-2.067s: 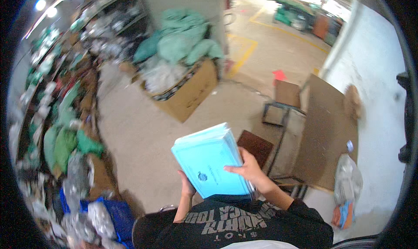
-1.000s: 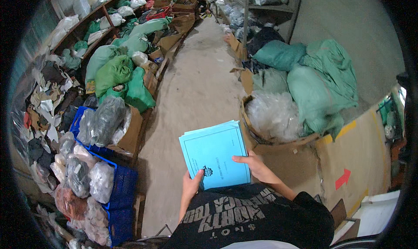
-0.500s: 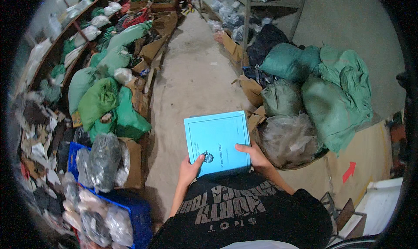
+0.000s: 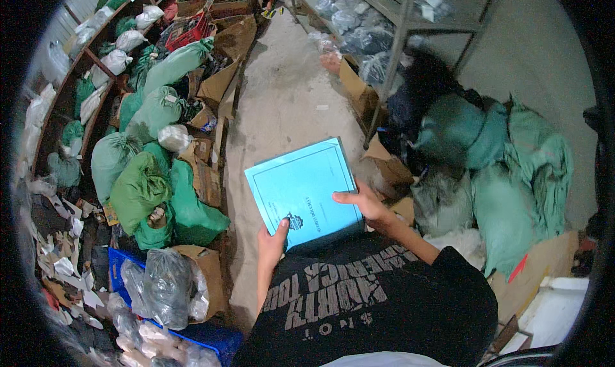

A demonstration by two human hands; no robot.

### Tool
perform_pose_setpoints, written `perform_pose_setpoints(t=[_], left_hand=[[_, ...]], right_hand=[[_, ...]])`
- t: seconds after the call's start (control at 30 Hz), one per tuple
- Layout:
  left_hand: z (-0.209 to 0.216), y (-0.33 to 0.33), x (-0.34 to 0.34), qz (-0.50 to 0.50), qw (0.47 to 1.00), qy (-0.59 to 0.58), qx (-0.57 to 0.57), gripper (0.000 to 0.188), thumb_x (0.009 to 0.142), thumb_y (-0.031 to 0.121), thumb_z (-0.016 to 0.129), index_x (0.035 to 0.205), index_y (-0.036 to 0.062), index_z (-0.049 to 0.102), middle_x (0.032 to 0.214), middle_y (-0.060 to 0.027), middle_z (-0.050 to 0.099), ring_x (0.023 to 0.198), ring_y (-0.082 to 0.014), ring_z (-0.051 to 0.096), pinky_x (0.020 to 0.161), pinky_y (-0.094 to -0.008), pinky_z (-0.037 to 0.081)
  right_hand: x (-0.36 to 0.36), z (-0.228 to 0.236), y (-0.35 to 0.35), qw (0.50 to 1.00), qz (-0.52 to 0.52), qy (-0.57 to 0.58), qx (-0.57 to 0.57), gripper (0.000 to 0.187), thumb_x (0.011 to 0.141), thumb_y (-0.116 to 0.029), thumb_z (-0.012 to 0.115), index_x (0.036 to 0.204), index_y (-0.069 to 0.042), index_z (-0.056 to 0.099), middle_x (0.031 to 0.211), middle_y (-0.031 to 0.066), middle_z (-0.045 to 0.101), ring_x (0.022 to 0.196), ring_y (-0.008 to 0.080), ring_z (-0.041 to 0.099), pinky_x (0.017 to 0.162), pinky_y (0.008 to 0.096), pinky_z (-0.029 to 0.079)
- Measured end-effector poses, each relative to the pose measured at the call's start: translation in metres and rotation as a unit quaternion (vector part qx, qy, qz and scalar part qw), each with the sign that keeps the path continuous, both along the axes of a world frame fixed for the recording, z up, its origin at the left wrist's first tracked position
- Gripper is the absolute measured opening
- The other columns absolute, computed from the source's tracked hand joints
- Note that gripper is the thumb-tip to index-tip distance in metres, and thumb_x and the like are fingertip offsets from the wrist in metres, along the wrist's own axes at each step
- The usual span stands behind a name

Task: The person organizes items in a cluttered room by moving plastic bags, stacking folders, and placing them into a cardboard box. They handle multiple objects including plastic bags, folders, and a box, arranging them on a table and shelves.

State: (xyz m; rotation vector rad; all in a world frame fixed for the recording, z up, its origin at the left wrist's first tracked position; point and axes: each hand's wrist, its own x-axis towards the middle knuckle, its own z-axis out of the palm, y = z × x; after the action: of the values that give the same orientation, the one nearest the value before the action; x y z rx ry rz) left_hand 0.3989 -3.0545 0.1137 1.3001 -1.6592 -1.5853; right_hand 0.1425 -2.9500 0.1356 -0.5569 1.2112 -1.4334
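A light-blue booklet (image 4: 301, 181) with a thin dark border and a dark emblem on its cover is held in front of my body, tilted slightly. My left hand (image 4: 273, 237) grips its lower left corner, thumb on the cover and fingers hidden underneath. At the right edge, my right hand (image 4: 360, 201) clasps it the same way, its thumb lying across the cover. The booklet is closed, and its near edge meets my black shirt (image 4: 359, 296).
Concrete floor (image 4: 272, 104) runs ahead as an aisle. Along the left are green sacks (image 4: 144, 191), cardboard boxes, shelves and a blue crate (image 4: 118, 267) with plastic-wrapped bundles. To the right stand a metal rack (image 4: 392, 66) and more green sacks (image 4: 506, 207).
The booklet has shifted up and left and turned a little counterclockwise, with both hands still on it. The surroundings have slid in view as my head moved.
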Motion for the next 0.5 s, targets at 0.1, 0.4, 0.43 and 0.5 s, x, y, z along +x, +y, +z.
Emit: perform_pose_setpoints(t=[0.1,0.4,0.43,0.5], left_hand=[[-0.009,-0.055,-0.023,0.016,1.0,-0.009,-0.005,0.056,0.093,0.044,0.07,0.12,-0.0046,0.064,0.107,-0.0118,0.07,0.097,-0.0192,0.062,0.088,-0.0357,0.049],[-0.013,-0.286,-0.105,-0.049,0.999,-0.013,0.002,0.055,0.093,0.045,0.07,0.119,-0.0038,0.065,0.102,-0.0093,0.071,0.092,-0.0172,0.063,0.084,-0.0337,0.05],[-0.014,-0.312,-0.115,-0.076,0.997,-0.014,0.015,0.055,0.093,0.045,0.07,0.119,-0.0037,0.065,0.102,-0.0091,0.071,0.092,-0.017,0.063,0.084,-0.0332,0.05],[-0.019,-0.358,-0.142,-0.094,0.995,0.01,-0.013,0.052,0.093,0.042,0.072,0.117,-0.0034,0.066,0.101,-0.0087,0.071,0.091,-0.0163,0.064,0.083,-0.0327,0.051]], right_hand=[[-0.023,-0.005,-0.065,0.999,0.014,0.019,0.038,0.065,0.085,-0.022,0.078,0.139,0.001,0.05,0.124,0.0132,0.063,0.112,0.024,0.061,0.098,0.0379,0.047],[-0.093,-0.016,-0.261,0.998,-0.056,-0.023,0.028,0.072,0.081,-0.028,0.081,0.139,0.0,0.049,0.123,0.0131,0.063,0.111,0.0252,0.061,0.097,0.0382,0.048],[-0.101,-0.018,-0.28,0.997,-0.074,-0.026,0.016,0.071,0.081,-0.027,0.082,0.138,0.0,0.05,0.123,0.0129,0.063,0.11,0.025,0.061,0.096,0.0377,0.049],[-0.121,-0.021,-0.313,0.993,-0.105,0.005,0.046,0.075,0.079,-0.026,0.082,0.139,0.002,0.048,0.124,0.0151,0.061,0.11,0.026,0.061,0.097,0.0378,0.049]])
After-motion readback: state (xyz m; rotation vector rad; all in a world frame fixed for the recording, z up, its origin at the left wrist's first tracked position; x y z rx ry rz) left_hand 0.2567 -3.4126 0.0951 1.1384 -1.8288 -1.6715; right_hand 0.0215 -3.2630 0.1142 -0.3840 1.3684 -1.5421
